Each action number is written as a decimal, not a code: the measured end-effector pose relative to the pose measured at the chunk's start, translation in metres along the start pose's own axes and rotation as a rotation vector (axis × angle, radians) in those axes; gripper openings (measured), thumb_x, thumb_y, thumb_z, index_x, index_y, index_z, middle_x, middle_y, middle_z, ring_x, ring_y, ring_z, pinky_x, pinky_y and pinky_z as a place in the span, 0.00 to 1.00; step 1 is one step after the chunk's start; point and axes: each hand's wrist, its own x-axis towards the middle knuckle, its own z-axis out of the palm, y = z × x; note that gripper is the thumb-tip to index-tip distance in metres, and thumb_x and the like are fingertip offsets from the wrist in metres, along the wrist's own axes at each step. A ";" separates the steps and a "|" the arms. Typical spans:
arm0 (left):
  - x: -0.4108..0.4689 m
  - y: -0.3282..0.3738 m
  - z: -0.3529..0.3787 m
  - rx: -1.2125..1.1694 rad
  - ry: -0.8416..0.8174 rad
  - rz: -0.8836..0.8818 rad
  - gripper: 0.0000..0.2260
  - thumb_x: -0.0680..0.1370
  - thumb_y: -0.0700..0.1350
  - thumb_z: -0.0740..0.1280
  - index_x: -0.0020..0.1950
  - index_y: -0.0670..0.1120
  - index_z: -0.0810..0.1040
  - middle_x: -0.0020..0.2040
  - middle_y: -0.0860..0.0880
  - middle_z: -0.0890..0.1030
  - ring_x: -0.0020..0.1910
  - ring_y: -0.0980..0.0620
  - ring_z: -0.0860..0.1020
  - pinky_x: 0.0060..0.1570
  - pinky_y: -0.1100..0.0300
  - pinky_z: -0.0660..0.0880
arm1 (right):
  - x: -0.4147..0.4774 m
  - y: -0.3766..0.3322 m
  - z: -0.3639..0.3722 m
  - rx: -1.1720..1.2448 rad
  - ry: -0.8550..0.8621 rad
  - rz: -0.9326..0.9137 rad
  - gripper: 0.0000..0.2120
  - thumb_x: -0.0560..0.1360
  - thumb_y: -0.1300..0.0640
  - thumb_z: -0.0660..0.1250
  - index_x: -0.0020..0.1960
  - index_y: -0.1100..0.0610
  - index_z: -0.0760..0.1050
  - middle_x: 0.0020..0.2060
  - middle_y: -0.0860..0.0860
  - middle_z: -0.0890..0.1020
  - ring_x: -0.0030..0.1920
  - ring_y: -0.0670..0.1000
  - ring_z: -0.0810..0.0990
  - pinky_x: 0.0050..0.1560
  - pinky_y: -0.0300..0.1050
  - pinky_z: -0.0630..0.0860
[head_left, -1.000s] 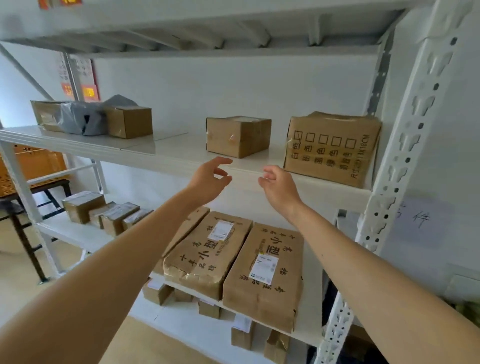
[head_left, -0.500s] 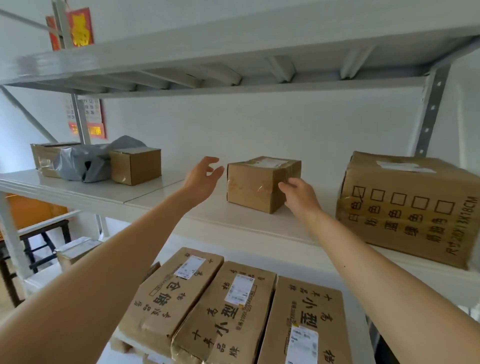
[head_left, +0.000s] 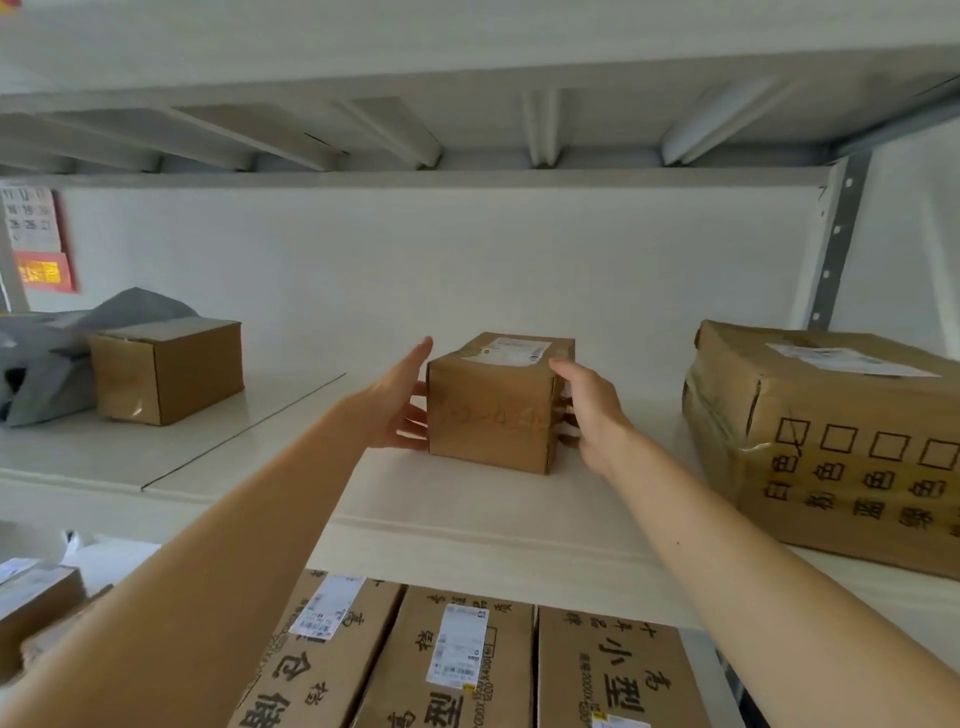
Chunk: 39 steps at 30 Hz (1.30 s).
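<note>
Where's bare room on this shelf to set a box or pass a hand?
Widest bare patch: shelf between the left brown box and the small box, beside the left hand. Front strip before the small box is bare. The narrower gap to the big printed carton holds the right hand. Crowded far left by the grey bag.

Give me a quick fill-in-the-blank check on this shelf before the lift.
1. The left hand and right hand flank the small box, which stands on the ___.
2. Its top bears a white ___.
3. The large box stands to its ___.
Missing: shelf; label; right.
</note>
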 end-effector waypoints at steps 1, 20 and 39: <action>0.004 0.003 -0.002 -0.020 -0.037 -0.006 0.28 0.79 0.68 0.58 0.60 0.44 0.75 0.58 0.39 0.81 0.56 0.39 0.81 0.55 0.46 0.78 | 0.003 -0.001 0.004 0.017 0.003 0.006 0.11 0.78 0.48 0.64 0.51 0.54 0.77 0.42 0.52 0.79 0.43 0.52 0.76 0.48 0.48 0.70; 0.059 0.009 -0.054 -0.235 -0.034 0.275 0.32 0.70 0.62 0.72 0.70 0.51 0.73 0.67 0.44 0.74 0.66 0.41 0.73 0.59 0.46 0.75 | 0.057 0.000 0.086 0.180 0.148 -0.155 0.21 0.71 0.56 0.67 0.63 0.61 0.73 0.53 0.55 0.82 0.51 0.52 0.81 0.44 0.46 0.75; 0.075 -0.003 -0.057 -0.332 -0.133 0.433 0.19 0.81 0.46 0.67 0.70 0.58 0.71 0.58 0.47 0.77 0.61 0.44 0.77 0.60 0.40 0.76 | 0.084 0.010 0.093 0.027 0.253 -0.082 0.19 0.81 0.50 0.61 0.68 0.59 0.69 0.58 0.56 0.80 0.57 0.57 0.80 0.63 0.56 0.76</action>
